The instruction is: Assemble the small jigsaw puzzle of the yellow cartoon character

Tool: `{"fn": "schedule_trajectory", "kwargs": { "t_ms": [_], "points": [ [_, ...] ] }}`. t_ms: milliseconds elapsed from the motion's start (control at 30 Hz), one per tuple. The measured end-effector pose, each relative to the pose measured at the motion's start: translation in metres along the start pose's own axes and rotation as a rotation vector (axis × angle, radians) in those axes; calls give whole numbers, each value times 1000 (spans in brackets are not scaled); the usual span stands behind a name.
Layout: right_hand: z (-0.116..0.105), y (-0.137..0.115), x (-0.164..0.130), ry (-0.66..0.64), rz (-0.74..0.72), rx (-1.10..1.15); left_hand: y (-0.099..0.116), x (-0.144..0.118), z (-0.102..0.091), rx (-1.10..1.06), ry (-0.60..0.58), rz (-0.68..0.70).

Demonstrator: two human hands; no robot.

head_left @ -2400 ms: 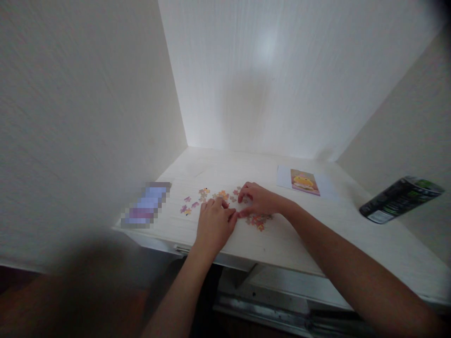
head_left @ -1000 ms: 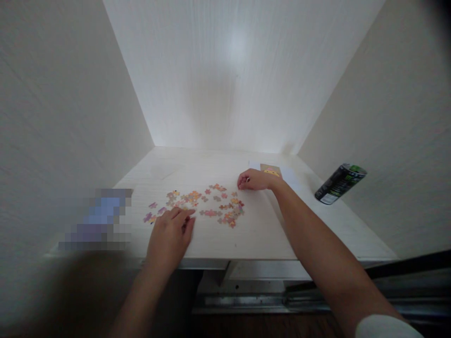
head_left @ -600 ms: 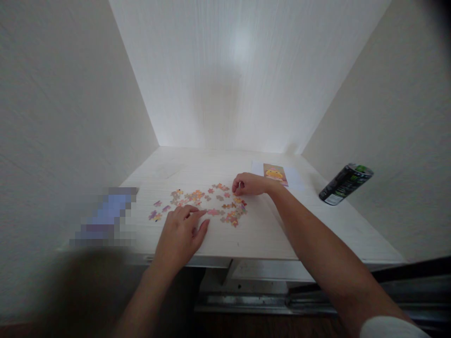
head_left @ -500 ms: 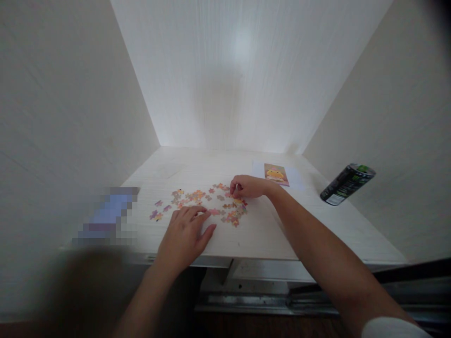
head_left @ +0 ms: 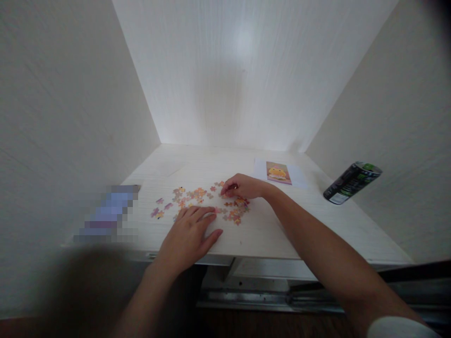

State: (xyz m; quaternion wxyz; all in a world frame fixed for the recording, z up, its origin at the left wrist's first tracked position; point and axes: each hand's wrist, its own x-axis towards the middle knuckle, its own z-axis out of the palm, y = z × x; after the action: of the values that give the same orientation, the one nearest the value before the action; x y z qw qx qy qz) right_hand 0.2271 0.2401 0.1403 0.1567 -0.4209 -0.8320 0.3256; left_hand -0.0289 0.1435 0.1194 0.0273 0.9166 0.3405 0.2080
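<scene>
Scattered jigsaw puzzle pieces point(head_left: 204, 203) on a pale wood-grain surface point(head_left: 282, 225), spread in a loose band near the front middle, orange, pink and purple in colour. Left hand point(head_left: 190, 234) palm down on the surface at the near edge of the pieces, fingers spread and flat, grip released, fingertips point(head_left: 208, 216) touching the nearest pieces. Right hand point(head_left: 243, 187) at the far right end of the scatter, fingers curled with the tips pinched together low over the pieces; whether a piece sits in that grip cannot be told, too small and hidden by the fingers. Both forearms bare, right one stretching in from the lower right corner.

Beyond the right hand, a reference picture point(head_left: 278, 172) flat on a white sheet point(head_left: 299, 176), showing a yellow figure on a pink ground. Well to the right, a dark drink can point(head_left: 352, 182) with green markings, by the right wall. At the left edge of the surface, a blurred bluish-purple object point(head_left: 109, 213), well apart from the pieces. Pale walls on three sides, closing the surface in like an alcove. Metal rail point(head_left: 264, 300) below the front edge.
</scene>
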Motion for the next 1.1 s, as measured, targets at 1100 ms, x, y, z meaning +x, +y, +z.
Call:
{"fn": "schedule_trajectory", "kwargs": {
  "t_ms": [1100],
  "points": [
    [29,-9,10,111,-33,196,-2,1,1,-84,41,-11]
  ]
}}
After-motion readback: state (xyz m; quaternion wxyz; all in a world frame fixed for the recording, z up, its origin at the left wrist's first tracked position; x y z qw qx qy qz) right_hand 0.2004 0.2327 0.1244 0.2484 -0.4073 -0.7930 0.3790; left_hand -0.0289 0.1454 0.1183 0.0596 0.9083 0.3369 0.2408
